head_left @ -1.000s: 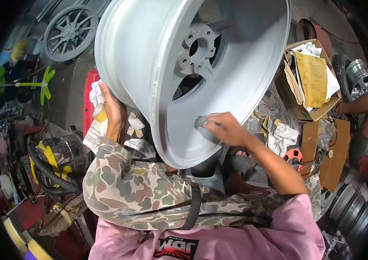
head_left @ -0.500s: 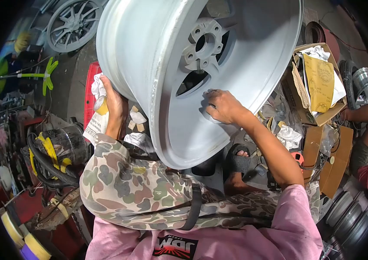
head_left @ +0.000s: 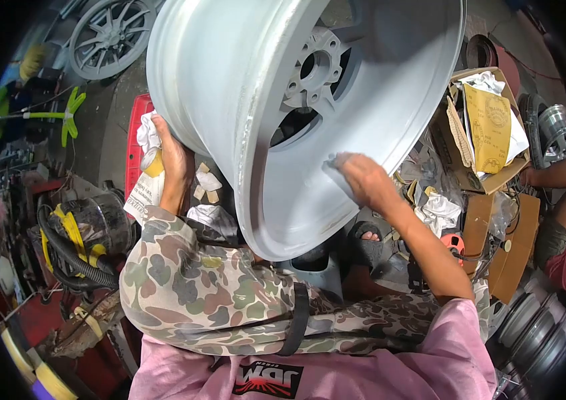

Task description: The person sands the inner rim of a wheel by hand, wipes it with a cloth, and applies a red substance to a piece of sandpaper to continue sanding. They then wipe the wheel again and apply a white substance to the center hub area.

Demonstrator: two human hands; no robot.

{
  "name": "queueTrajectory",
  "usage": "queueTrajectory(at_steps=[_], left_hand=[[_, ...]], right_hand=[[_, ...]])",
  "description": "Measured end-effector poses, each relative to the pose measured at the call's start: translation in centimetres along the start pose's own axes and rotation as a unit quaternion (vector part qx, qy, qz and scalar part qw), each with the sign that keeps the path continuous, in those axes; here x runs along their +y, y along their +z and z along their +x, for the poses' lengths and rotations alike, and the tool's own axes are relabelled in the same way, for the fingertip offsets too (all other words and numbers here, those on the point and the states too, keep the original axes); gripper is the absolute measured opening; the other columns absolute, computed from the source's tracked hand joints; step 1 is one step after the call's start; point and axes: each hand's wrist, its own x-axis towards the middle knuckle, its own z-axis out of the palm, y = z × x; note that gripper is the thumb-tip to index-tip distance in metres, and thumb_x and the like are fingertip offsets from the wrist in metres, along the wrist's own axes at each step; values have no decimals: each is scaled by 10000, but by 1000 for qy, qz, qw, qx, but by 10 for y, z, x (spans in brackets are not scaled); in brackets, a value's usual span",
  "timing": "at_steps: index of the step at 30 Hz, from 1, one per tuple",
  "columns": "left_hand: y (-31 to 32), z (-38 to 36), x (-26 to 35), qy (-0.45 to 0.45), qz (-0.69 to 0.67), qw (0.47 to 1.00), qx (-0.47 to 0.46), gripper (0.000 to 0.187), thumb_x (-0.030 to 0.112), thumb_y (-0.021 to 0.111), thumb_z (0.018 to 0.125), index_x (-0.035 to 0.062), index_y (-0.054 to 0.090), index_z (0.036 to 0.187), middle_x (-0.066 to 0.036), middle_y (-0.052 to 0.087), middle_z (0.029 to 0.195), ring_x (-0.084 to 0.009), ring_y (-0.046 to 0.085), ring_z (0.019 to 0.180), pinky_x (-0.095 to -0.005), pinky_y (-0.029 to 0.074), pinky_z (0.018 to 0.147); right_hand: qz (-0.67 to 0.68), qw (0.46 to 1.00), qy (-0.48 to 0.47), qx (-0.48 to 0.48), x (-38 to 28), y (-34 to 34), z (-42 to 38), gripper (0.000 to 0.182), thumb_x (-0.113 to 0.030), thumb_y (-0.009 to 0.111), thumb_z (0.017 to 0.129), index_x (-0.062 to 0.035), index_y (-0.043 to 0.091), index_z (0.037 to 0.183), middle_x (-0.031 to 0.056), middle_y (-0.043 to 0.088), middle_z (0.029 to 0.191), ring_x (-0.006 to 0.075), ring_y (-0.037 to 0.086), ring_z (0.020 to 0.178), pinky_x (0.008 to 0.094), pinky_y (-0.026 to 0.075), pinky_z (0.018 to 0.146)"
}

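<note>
1. A grey spoked wheel (head_left: 111,37) lies top left.
2. A black vacuum (head_left: 89,230) with yellow trim sits at the left.
3. A cardboard box (head_left: 483,127) of sandpaper stands at the right.
4. A co-worker's arm (head_left: 556,175) reaches in beside stacked rims (head_left: 536,333).

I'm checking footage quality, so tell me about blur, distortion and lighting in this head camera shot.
Head view: strong fisheye bend with black corners; the right hand on the wheel rim is smeared by motion blur; the left hand and camouflage trousers look sharp; bright daylight glares along the rim's edge.
</note>
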Motion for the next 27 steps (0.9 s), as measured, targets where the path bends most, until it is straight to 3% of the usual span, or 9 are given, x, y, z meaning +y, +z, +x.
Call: queueTrajectory(at_steps=[4,7,9,10,12,15,18,21,27], left_hand=[[-37,18,-21,23,3,1000,-7,796,627,285,1080,11,289,1582,-167,356,1608,-266,373,1457,-390,279,1220],[-91,43,-47,-176,-391,898,-96,794,625,290,1080,11,285,1583,-164,355,1609,-267,365,1462,-391,270,1223],[6,-3,-1,43,16,999,17,789,623,294,1080,17,281,1585,-161,354,1611,-269,356,1468,-394,266,1224],[-39,17,-21,1,-104,994,-27,789,624,297,1079,19,282,1585,-161,354,1611,-270,357,1467,-395,267,1224],[-129,58,-61,-111,-338,931,-79,789,627,302,1077,22,283,1584,-160,354,1612,-273,360,1465,-396,269,1223],[36,-17,20,21,12,998,65,790,628,301,1077,23,278,1585,-161,352,1613,-277,369,1460,-400,273,1222],[-138,68,-57,-152,-407,900,-43,784,623,298,1080,19,286,1581,-162,368,1603,-277,382,1452,-404,284,1218],[26,-17,15,28,9,999,32,768,611,293,1086,19,300,1576,-165,389,1588,-277,390,1447,-407,290,1215],[-1,0,-4,15,-20,1000,5,745,592,293,1094,22,311,1573,-167,403,1581,-268,403,1438,-403,307,1204]], right_hand=[[17,997,56,-40,-15,0,-6,240,-93,628,923,1,681,1138,161,685,1163,359,655,1057,428,539,958],[-7,998,52,19,0,18,9,265,-142,644,920,10,689,1133,190,698,1122,365,654,1057,432,537,958],[-31,993,95,-67,20,50,22,293,-159,612,953,23,678,1174,210,684,1185,374,638,1110,440,519,998],[-52,977,137,-154,20,63,28,324,-175,581,986,37,667,1216,231,669,1248,384,623,1162,448,500,1037],[83,987,131,-38,-38,64,37,328,-175,558,1005,42,667,1226,234,671,1261,386,622,1165,453,503,1028],[105,990,92,-17,-48,61,32,281,-154,545,996,29,698,1144,224,694,1192,361,639,1144,446,504,1014],[-32,996,85,21,0,66,39,289,-160,552,976,62,708,1076,210,718,1132,376,644,1118,432,487,1033],[-16,995,99,-7,-37,67,32,321,-181,511,1007,50,711,1106,216,715,1155,378,638,1146,436,494,1028],[31,986,165,-11,-36,60,35,325,-197,514,1029,37,697,1160,211,702,1195,391,645,1108,448,505,1016]])
